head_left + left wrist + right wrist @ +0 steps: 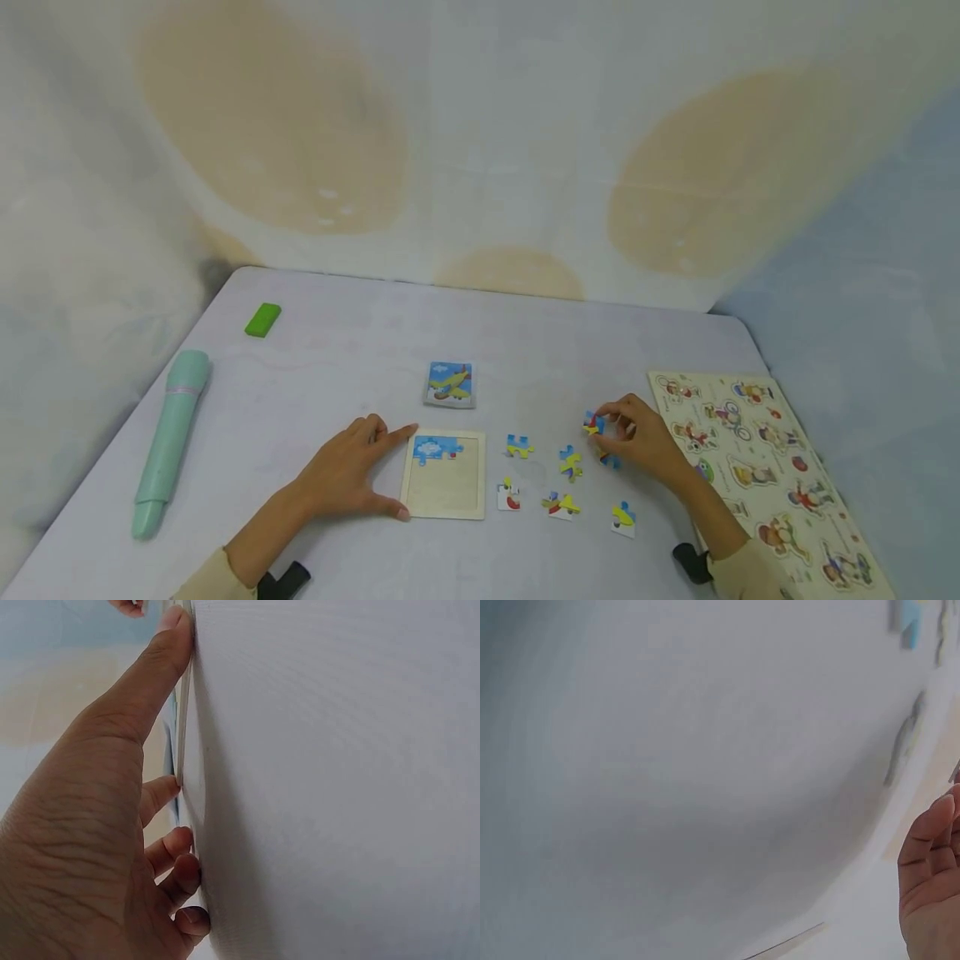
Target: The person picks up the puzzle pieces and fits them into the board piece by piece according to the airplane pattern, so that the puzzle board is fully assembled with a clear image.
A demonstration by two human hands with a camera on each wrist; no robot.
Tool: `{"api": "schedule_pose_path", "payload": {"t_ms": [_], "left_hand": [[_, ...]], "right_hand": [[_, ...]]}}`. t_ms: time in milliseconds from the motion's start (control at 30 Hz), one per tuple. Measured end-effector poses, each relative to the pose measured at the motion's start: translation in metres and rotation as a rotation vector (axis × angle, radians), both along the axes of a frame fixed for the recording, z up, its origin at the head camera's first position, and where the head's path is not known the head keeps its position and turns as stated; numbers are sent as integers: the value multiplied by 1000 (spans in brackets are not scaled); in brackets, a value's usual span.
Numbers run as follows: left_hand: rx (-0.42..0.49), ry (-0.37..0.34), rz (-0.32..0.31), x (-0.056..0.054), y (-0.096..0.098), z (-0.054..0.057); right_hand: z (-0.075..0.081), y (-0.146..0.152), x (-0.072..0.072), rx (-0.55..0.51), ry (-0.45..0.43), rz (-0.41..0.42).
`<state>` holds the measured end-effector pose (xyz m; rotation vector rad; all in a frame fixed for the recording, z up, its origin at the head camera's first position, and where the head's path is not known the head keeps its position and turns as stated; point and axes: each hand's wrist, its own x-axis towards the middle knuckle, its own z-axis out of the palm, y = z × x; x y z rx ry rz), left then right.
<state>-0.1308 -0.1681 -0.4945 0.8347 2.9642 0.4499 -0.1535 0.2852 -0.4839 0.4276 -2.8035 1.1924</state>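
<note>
My left hand (pixel 351 468) spreads along the left side of a square wooden puzzle tray (pixel 481 479), index fingertip at the upper corner and thumb at the lower one. Blue sky puzzle pieces (pixel 430 446) lie along the tray's top edge, the rest of its base bare wood. Off to the right, my right hand (pixel 647 437) pinches a blue, red and yellow jigsaw piece (pixel 591 422) between thumb and fingers. Below those fingers another jigsaw piece (pixel 611 460) is partly hidden. In the left wrist view the thumb (pixel 150 675) lies straight against the tray's edge.
Several loose jigsaw pieces (pixel 561 505) are scattered right of the tray. A small airplane picture card (pixel 450 385) lies behind it. At far right is a large wooden picture board (pixel 750 450). A mint-green tube (pixel 171 442) and a green block (pixel 262 320) lie at left.
</note>
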Motion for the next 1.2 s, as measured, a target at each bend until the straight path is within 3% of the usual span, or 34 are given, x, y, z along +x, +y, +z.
{"api": "schedule_pose_path", "payload": {"t_ms": [233,667,967,1200], "left_hand": [[-25,-8,5,-3,2,-2],[-23,-26,10,-6,6,-1],[15,-1,-9,-5,8,3],[14,-14,-5,-3,11,4]], "right_hand": [[8,-14,4,-62,-13,29],[19,-59,5,-20,-7,141],[25,-95,5,95,-12,197],[26,-109,4,171,40,246]]}}
